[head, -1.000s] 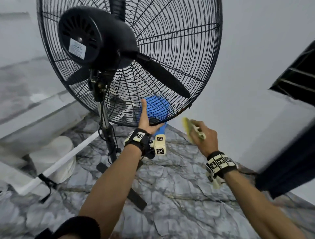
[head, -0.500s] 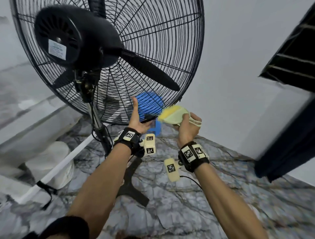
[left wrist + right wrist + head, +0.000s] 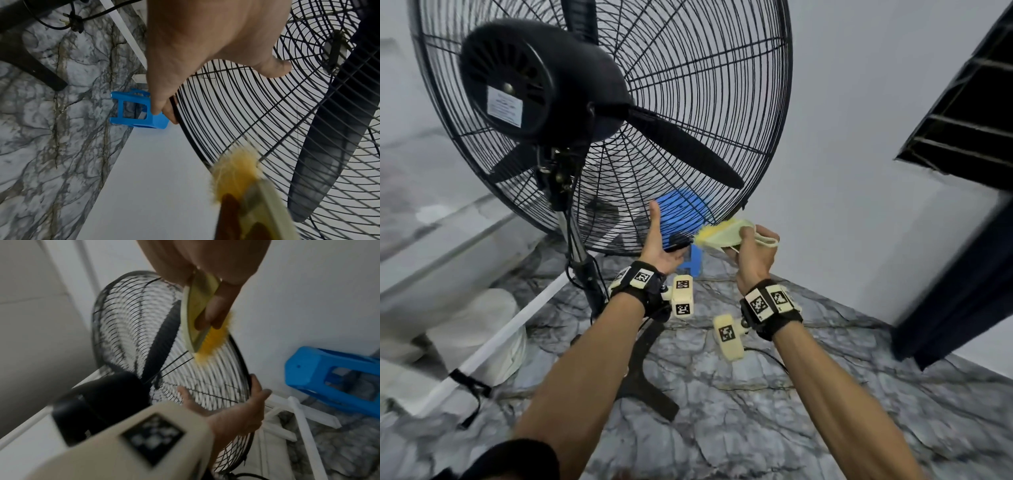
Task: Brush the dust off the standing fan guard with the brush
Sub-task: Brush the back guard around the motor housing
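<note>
While the left hand (image 3: 659, 248) holds the bottom rim of the fan guard (image 3: 722, 102), the right hand (image 3: 751, 253) grips a brush (image 3: 722, 234). The left thumb sticks up against the wires, and the fingers curl round the black rim from below. The right fingers (image 3: 216, 311) wrap round the pale brush, and its yellow bristles touch the guard wires low on the right side, near the rim. The brush looks blurry in the left wrist view.

The fan is big and black. It stands on the floor (image 3: 756, 428) on a pole (image 3: 582, 260). A dark blade (image 3: 688, 147) shows through the wires, and the round motor (image 3: 534, 78) sits at the back with a white label.

A blue stool (image 3: 329, 378) stands on the floor just past the fan, close to the white wall (image 3: 876, 137). A white bucket (image 3: 482, 329) sits to the left, with a white stick (image 3: 493, 339) leaning by it.
</note>
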The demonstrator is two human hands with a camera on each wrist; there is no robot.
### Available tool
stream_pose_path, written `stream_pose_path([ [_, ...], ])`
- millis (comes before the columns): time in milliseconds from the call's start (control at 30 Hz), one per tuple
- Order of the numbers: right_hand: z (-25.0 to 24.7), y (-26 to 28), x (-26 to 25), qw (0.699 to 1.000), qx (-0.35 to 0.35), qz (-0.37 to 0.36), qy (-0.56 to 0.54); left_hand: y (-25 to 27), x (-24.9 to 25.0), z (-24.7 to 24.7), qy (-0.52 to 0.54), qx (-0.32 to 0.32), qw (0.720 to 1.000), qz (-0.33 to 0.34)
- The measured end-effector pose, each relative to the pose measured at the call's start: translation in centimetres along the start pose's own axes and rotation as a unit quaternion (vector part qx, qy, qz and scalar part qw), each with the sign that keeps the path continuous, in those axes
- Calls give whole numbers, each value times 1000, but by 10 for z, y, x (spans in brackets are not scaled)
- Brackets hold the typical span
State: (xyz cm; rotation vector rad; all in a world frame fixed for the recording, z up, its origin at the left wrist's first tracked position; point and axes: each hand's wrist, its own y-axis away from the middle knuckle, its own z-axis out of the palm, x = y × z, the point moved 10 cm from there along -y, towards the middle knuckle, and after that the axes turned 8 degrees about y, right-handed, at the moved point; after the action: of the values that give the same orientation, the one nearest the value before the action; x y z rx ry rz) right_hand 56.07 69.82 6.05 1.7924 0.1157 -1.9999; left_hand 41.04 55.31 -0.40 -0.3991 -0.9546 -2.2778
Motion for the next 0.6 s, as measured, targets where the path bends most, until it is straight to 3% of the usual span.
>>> stream_pose_path([
  [67, 2, 17, -24, 996, -24, -72, 38, 1, 1, -2, 1, 12, 1000, 0],
  [133, 4, 42, -68, 973, -48, -217, 64, 8, 5, 1, -3, 12, 1000, 8],
  [200, 25, 80, -115, 915, -111, -373, 107, 8, 5, 4, -6, 0, 1000, 16],
  [267, 61, 108, -147, 843, -155, -480, 186, 11, 2, 5, -32, -8, 999, 19],
  [367, 120, 119, -173, 758, -182, -554, 291, -13, -4, -5, -97, -27, 995, 21],
  [433, 156, 125, -184, 710, -198, -589, 333, -46, -3, -25, -104, -14, 994, 7],
  [500, 186, 131, -190, 662, -196, -618, 377, -47, 10, -33, -100, -6, 995, 6],
  [600, 216, 135, -189, 582, -152, -649, 466, 56, 40, 5, -54, 1, 999, 6],
])
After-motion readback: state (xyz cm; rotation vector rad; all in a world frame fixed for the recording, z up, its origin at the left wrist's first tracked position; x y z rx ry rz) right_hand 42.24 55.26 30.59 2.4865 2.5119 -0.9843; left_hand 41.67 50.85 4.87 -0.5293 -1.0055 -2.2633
